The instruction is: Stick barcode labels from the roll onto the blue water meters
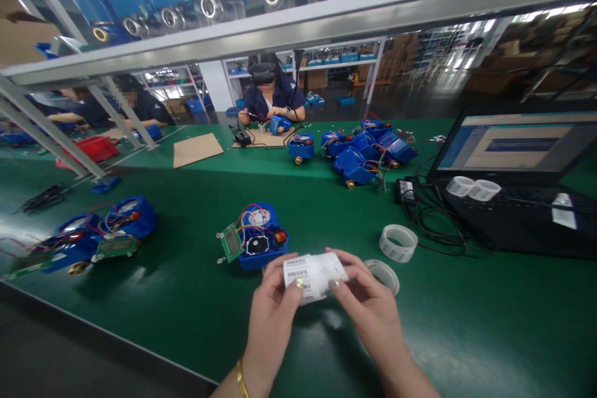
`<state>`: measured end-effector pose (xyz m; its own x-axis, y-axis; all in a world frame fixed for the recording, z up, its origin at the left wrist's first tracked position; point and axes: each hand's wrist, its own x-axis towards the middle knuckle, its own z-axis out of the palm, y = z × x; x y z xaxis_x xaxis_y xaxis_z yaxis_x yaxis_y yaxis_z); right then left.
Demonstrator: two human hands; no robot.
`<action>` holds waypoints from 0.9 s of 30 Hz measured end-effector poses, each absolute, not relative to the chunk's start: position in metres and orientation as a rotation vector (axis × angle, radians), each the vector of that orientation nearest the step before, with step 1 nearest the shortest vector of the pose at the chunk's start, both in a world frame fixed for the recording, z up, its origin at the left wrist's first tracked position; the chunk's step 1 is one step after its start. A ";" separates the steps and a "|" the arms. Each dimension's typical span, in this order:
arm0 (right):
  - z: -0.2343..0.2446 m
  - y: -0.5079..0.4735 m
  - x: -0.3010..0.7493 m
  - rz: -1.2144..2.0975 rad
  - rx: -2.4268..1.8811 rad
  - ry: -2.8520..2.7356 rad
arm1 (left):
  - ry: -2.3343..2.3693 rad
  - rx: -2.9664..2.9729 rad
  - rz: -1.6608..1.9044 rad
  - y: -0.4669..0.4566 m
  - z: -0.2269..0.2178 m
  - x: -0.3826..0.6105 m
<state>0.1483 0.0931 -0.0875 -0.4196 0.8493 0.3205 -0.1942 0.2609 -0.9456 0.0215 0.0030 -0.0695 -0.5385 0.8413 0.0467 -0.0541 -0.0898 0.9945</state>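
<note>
Between both hands I hold a white strip of barcode labels point(313, 275) above the green table. My left hand point(273, 305) pinches its left part, thumb on top and fingers behind. The right part is gripped by my right hand point(368, 298), its thumb pressed on the strip. Just beyond the left fingers sits an opened blue meter housing point(263, 255) with wires and a black part inside, and a green circuit board point(231, 242) hanging at its side. Near my right hand lie a roll of labels point(398, 242) and a flatter white ring point(383, 277), partly hidden by the hand.
A laptop point(508, 193) with two label rolls point(473, 188) on it stands at the right beside coiled black cable point(438, 224). Several blue housings point(368, 149) cluster farther back; others point(107, 230) lie left. A co-worker point(275, 96) sits opposite. A metal shelf point(280, 37) crosses overhead.
</note>
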 end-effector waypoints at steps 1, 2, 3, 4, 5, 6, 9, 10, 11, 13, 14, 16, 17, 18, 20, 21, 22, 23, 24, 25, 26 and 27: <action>-0.087 0.093 0.148 1.359 -0.615 -1.567 | 1.514 0.877 1.701 0.004 -0.070 0.022; -0.087 0.092 0.148 1.369 -0.603 -1.575 | 1.519 0.879 1.695 0.004 -0.070 0.022; -0.087 0.092 0.148 1.381 -0.593 -1.582 | 1.529 0.882 1.689 0.004 -0.070 0.023; -0.086 0.092 0.148 1.390 -0.588 -1.584 | 1.541 0.890 1.683 0.005 -0.070 0.023; -0.085 0.092 0.148 1.396 -0.586 -1.582 | 1.554 0.901 1.675 0.005 -0.069 0.023; -0.084 0.092 0.148 1.397 -0.588 -1.580 | 1.567 0.911 1.662 0.005 -0.069 0.022; -0.083 0.092 0.149 1.398 -0.588 -1.583 | 1.597 0.945 1.628 0.005 -0.067 0.022; -0.083 0.092 0.149 1.407 -0.586 -1.589 | 1.603 0.953 1.619 0.006 -0.066 0.022; -0.083 0.092 0.149 1.421 -0.584 -1.593 | 1.608 0.959 1.611 0.006 -0.066 0.022; -0.084 0.091 0.149 1.453 -0.585 -1.591 | 1.620 0.980 1.599 0.006 -0.065 0.022; -0.085 0.091 0.148 1.463 -0.586 -1.589 | 1.625 0.988 1.593 0.006 -0.065 0.022; -0.086 0.091 0.148 1.474 -0.589 -1.585 | 1.627 0.991 1.596 0.006 -0.066 0.022; -0.087 0.091 0.148 1.479 -0.590 -1.583 | 1.623 0.983 1.606 0.006 -0.067 0.021; -0.087 0.091 0.148 1.486 -0.590 -1.577 | 1.619 0.969 1.620 0.006 -0.068 0.021; -0.087 0.092 0.148 1.503 -0.584 -1.554 | 1.609 0.942 1.658 0.006 -0.070 0.020; -0.087 0.092 0.148 1.511 -0.578 -1.540 | 1.605 0.936 1.674 0.006 -0.070 0.019; -0.087 0.093 0.149 1.516 -0.572 -1.524 | 1.602 0.931 1.686 0.006 -0.071 0.019; -0.086 0.093 0.149 1.521 -0.567 -1.510 | 1.599 0.930 1.691 0.005 -0.071 0.019; -0.086 0.094 0.149 1.521 -0.565 -1.500 | 1.596 0.932 1.691 0.005 -0.071 0.019; -0.086 0.094 0.149 1.516 -0.564 -1.495 | 1.591 0.936 1.689 0.004 -0.072 0.019; -0.087 0.094 0.149 1.506 -0.564 -1.493 | 1.584 0.938 1.694 0.004 -0.072 0.019; -0.087 0.094 0.149 1.493 -0.564 -1.496 | 1.572 0.941 1.706 0.003 -0.073 0.018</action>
